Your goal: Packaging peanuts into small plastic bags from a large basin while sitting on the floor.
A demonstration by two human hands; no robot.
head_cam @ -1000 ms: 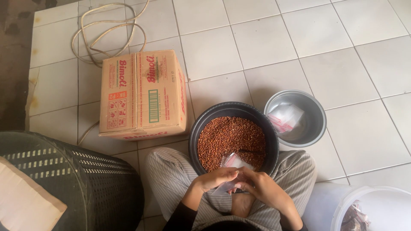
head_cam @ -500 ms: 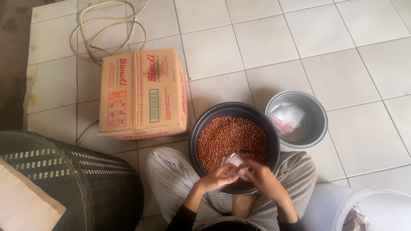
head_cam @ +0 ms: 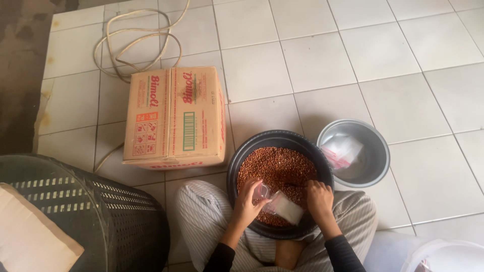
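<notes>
A black basin (head_cam: 242, 158) full of red-brown peanuts (head_cam: 277, 166) sits on the floor between my knees. My left hand (head_cam: 250, 200) holds a small clear plastic bag (head_cam: 282, 206) over the near side of the basin. Just right of the bag, my right hand (head_cam: 318, 197) reaches down into the peanuts with its fingers closed among them; what it grips is hidden.
A grey metal bowl (head_cam: 375, 161) with empty clear plastic bags (head_cam: 342, 150) stands right of the basin. A closed cardboard box (head_cam: 174, 118) lies to the left, with a coiled hose (head_cam: 136, 40) behind it. A dark perforated basket (head_cam: 85, 216) sits at lower left, a white tub (head_cam: 448, 257) at lower right.
Both hands have come forward from my lap to over the basin. The right hand has left the bag and dipped into the peanuts; the left keeps the bag.
</notes>
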